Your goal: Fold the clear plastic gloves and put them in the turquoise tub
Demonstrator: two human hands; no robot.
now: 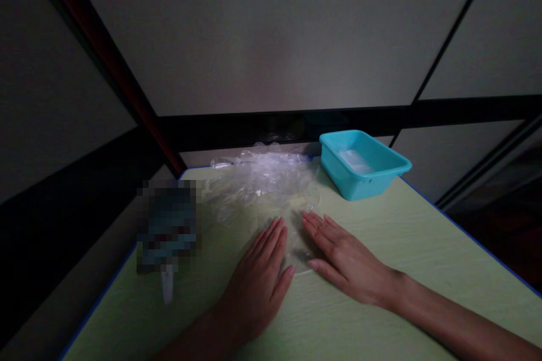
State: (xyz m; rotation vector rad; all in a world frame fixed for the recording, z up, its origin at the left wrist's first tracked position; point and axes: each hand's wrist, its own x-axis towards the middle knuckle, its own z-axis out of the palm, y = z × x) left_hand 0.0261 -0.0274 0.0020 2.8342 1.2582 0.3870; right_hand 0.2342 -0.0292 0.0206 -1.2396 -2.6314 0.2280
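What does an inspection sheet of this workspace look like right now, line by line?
Surface: pale green, wood-grained tabletop with blue edging.
Job's things: thin, clear plastic piece between the hands; crumpled pile of clear plastic film beyond it; whether they join is unclear.
Clutter: turquoise rectangular plastic basin at the far right, something white inside; pixelated blue-green object with a pale stem on the left, identity hidden.
Grippers: bare left hand and bare right hand, palms down, fingers extended, beside the clear piece; pressure cannot be judged.
Cables: nothing seen.
Surroundings: grey panels with dark strips behind; dim lighting.
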